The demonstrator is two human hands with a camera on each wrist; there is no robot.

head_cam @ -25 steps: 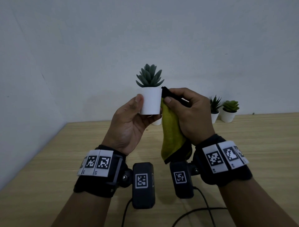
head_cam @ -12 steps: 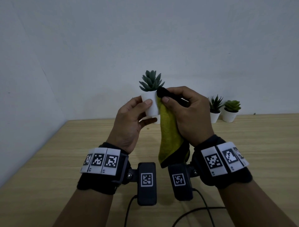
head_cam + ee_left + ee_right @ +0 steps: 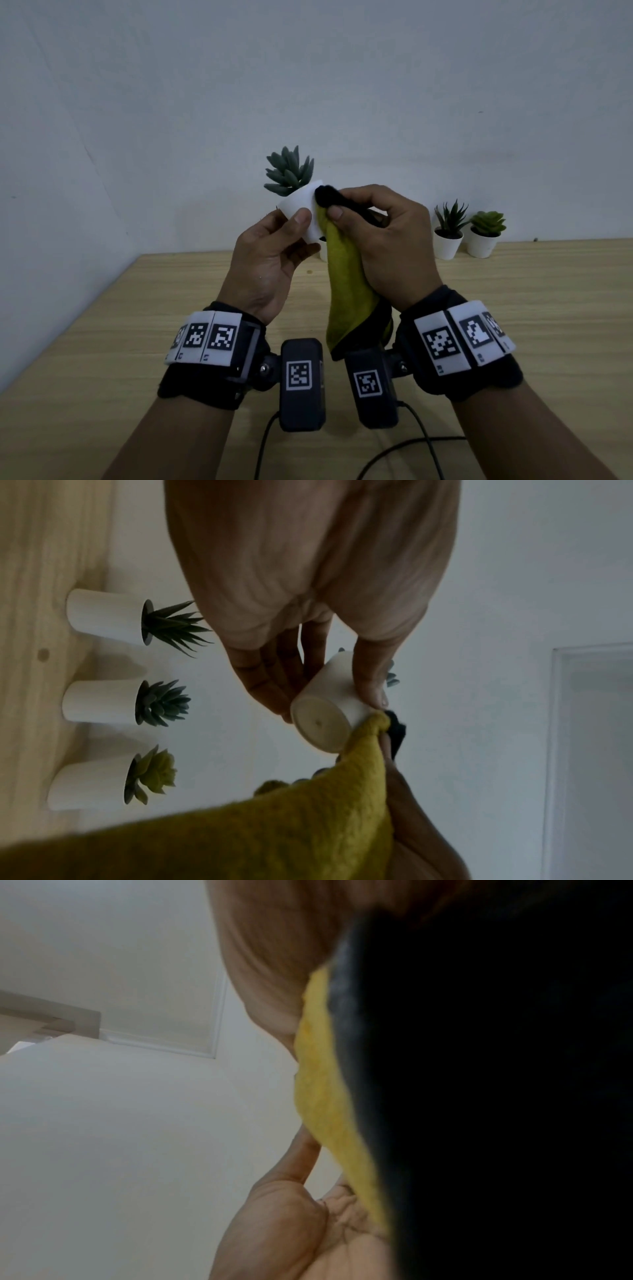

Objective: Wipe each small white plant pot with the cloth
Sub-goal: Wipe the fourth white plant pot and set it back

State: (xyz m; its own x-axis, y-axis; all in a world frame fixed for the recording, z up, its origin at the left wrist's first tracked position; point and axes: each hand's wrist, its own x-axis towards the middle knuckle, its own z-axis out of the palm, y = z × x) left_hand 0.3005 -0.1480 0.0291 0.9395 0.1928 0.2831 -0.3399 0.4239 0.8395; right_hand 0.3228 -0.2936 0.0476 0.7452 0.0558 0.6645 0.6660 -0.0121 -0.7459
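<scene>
Above wooden table point(image 3: 513, 308): my left hand point(image 3: 263, 260) gripped tilted white pot point(image 3: 301, 212); my right hand point(image 3: 387, 246) pinched yellow cloth point(image 3: 346, 287) against it; no legible writing.

Pot point(image 3: 301, 209) smooth matt white; cloth point(image 3: 346, 284) fuzzy yellow-green fabric; table point(image 3: 513, 294) wood-grain.

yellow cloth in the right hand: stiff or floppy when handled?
Probably floppy: the cloth hangs limp below the right hand and folds over at the pinch. Likely light, since a fingertip pinch carries it. Its fuzzy surface suggests it grips rather than slips on the held pot.
</scene>
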